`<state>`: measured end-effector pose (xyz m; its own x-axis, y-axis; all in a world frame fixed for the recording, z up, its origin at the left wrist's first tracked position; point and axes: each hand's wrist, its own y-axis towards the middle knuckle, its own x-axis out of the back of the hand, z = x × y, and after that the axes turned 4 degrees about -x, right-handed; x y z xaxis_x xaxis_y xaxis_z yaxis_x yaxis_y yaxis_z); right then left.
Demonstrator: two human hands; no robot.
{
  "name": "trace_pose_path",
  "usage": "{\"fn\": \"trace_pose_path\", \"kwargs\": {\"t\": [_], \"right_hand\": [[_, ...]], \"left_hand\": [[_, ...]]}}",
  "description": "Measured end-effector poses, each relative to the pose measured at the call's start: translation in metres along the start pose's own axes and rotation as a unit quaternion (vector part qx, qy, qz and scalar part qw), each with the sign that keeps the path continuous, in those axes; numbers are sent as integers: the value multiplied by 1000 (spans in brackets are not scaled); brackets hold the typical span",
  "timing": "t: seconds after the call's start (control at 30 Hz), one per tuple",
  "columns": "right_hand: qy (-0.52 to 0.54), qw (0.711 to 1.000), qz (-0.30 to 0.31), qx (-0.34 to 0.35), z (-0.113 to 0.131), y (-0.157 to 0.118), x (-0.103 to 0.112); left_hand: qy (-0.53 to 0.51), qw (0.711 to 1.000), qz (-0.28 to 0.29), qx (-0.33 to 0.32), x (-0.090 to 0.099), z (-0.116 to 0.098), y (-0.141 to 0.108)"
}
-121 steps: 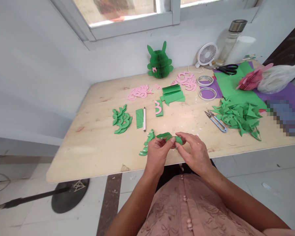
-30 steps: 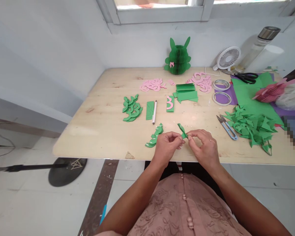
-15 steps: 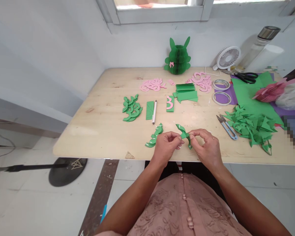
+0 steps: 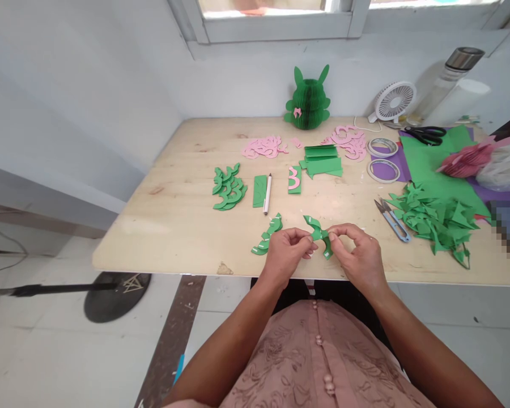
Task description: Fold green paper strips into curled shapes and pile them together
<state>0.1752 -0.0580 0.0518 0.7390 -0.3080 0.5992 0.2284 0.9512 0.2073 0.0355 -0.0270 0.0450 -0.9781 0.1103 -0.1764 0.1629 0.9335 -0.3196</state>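
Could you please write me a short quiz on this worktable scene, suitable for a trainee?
1. True or false: the left hand and the right hand both pinch green paper.

2. Multiple choice: what lies along the right edge of the small green card?
A) Black-handled scissors
B) A white pen
C) A roll of tape

3. Fill in the blank: the upright green paper figure stands near the back of the table, to the left of a small white ____.

Key: 1. True; 2. B; 3. fan
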Motion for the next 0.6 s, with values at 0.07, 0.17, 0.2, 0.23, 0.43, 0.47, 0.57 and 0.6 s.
{"fn": "trace_pose_path", "kwargs": {"t": [0.07, 0.17, 0.2, 0.23, 0.43, 0.47, 0.57, 0.6], "right_hand": [[0, 1000, 2, -4, 1, 0, 0], [-3, 1000, -1, 1, 1, 0, 0], [-6, 1000, -4, 5, 1, 0, 0], [-8, 1000, -6, 9, 1, 0, 0], [-13, 1000, -17, 10, 2, 0, 1], [-15, 1000, -19, 15, 2, 0, 0], [-38, 997, -26, 59, 1, -1, -1], [-51, 995, -31, 83, 1, -2, -2]], "left_hand": [[3, 1000, 0, 0, 0, -1, 0], [8, 1000, 1, -5, 0, -3, 0], [10, 1000, 2, -7, 1, -3, 0], [11, 1000, 2, -7, 1, -3, 0], [8, 1000, -5, -7, 1, -1, 1], [8, 1000, -4, -7, 1, -1, 1], [8, 1000, 0, -10, 1, -2, 0], [9, 1000, 1, -12, 0, -3, 0]]}}
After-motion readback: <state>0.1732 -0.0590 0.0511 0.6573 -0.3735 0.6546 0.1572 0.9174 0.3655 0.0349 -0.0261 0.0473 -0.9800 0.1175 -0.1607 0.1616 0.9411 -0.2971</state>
